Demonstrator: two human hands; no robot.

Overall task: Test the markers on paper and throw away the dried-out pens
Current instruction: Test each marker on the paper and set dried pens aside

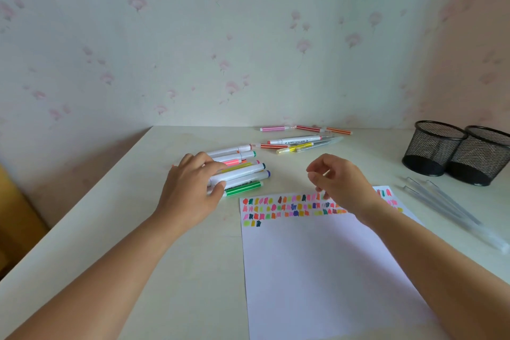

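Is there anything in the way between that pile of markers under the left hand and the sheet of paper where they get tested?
Nothing visible. The left hand rests on the marker pile, and only bare table lies between the pile and the paper. The right hand hovers over the paper's top edge, above the colour swatches.

— Where are your hands?

— My left hand (pixel 193 188) lies on the pile of markers (pixel 242 171) on the bench (pixel 193 270), thumb and fingers closed around a white barrel. My right hand (pixel 339 182) hovers over the paper (pixel 317 270), its grip loosely curled, holding nothing I can make out.

— And the paper?

— Rows of coloured test marks (pixel 289 210) along its top.
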